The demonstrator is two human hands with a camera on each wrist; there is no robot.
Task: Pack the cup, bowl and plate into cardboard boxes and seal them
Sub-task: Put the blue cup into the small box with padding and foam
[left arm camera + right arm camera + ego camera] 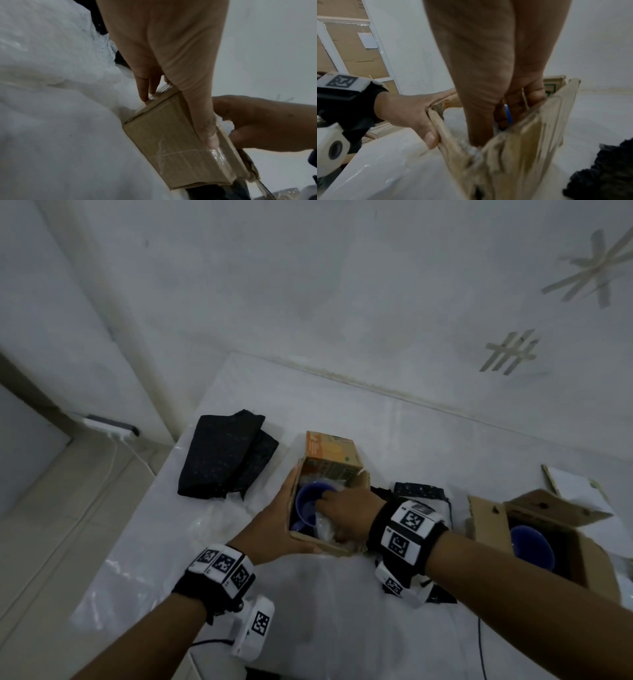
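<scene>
A small cardboard box stands open mid-table with a blue cup inside. My left hand braces the box's near-left corner, fingers straight along the side and thumb along the near edge of the box. My right hand reaches down into the box beside the cup and holds crumpled clear plastic wrap. The right wrist view shows a sliver of the cup between the fingers and the box wall. A blue bowl sits in a second open box at the right. I see no plate.
Folded black cloth lies left of the small box, and another dark piece lies behind my right wrist. The table is covered in white plastic sheeting. Its left edge drops to the floor, where a power strip lies.
</scene>
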